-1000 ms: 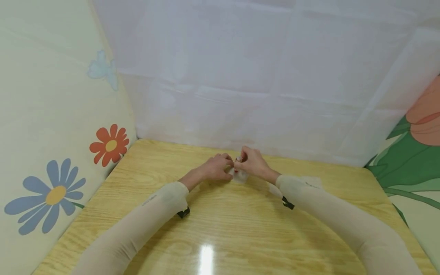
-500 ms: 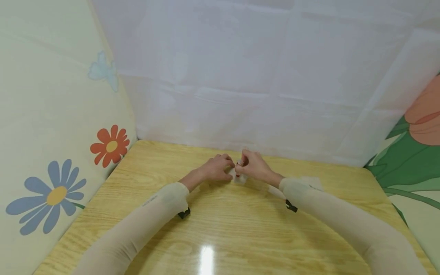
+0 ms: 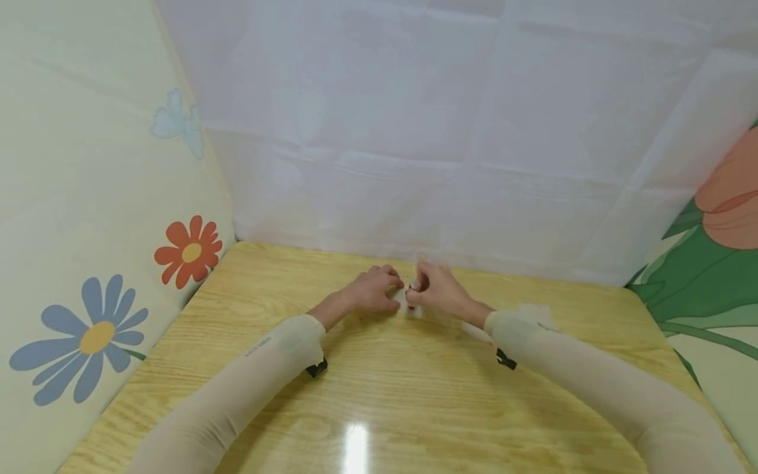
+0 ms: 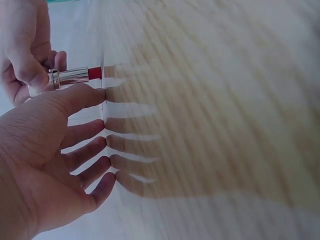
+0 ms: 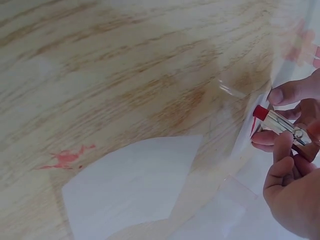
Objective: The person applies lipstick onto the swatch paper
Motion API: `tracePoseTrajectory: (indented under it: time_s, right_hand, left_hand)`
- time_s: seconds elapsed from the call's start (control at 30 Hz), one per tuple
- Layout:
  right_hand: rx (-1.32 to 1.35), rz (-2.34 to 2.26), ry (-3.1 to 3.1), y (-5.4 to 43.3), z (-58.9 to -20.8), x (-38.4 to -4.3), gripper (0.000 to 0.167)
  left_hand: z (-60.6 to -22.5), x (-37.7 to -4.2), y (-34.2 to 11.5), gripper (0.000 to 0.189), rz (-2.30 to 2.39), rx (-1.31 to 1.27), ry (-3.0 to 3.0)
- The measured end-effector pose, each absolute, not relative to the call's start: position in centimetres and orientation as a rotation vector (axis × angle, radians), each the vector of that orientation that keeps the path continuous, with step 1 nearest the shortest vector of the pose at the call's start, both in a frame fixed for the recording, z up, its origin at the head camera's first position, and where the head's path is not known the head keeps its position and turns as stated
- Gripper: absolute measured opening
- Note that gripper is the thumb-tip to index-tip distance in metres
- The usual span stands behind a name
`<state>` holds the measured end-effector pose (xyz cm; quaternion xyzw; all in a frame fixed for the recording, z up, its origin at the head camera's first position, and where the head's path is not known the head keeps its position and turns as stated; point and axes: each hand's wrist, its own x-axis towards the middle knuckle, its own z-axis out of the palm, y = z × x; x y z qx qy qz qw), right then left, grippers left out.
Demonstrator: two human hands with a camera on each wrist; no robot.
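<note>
My right hand (image 3: 441,288) pinches a lipstick (image 5: 280,125) with a shiny metallic case. Its red tip points down at a small white paper (image 5: 245,135); in the right wrist view a thin red line shows on that paper beside the tip. My left hand (image 3: 372,289) stands just left of it, fingers spread and gently bent, with the fingertips (image 4: 104,141) down on the surface. In the left wrist view the lipstick (image 4: 75,76) lies just beyond the left thumb, its tip right at the surface. In the head view the right fingers hide most of the lipstick.
Another white paper piece (image 5: 135,185) lies on the glossy wooden table (image 3: 379,388), partly under the right forearm in the head view. A reddish patch (image 5: 67,156) shows near it. Behind the table hangs a white cloth (image 3: 367,131); flower-printed cloths (image 3: 71,197) flank both sides.
My right hand has shifted slightly toward me and to the right, bringing the lipstick along the paper. The left hand has stayed in place.
</note>
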<state>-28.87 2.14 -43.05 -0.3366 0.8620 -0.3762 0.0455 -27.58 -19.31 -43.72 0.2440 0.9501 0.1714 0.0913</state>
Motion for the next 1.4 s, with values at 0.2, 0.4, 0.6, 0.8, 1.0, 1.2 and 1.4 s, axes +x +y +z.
tracePoseTrajectory:
  time_s: [0.2,0.4,0.6,0.8,1.0,1.2,1.4]
  right_hand:
    - [-1.012,-1.122,2.628,2.4,-42.7,-28.4,0.025]
    - [-1.009,-1.116,2.624,2.5,-42.8,-28.3,0.023]
    - [-0.993,-1.095,2.61,2.7,-42.7,-28.3,0.022]
    - [-0.984,-1.064,2.609,2.7,-42.1,-28.2,0.023]
    - [-1.003,-1.047,2.635,2.9,-41.4,-28.2,0.022]
    - [-1.034,-1.028,2.651,3.3,-40.8,-28.3,0.021]
    - [-1.032,-1.031,2.666,4.0,-40.0,-28.4,0.02]
  left_hand:
    - [-43.7,-27.5,-19.3,0.048,0.522,0.71,2.819]
    - [-43.9,-27.6,-19.2,0.048,0.516,0.696,2.828]
    - [-44.0,-27.7,-19.2,0.048,0.52,0.69,2.837]
    - [-44.2,-28.0,-19.3,0.049,0.508,0.688,2.839]
    - [-43.8,-27.9,-19.2,0.049,0.52,0.685,2.824]
    - [-43.5,-27.7,-19.2,0.048,0.504,0.702,2.834]
    - [-43.7,-27.7,-18.9,0.047,0.466,0.708,2.856]
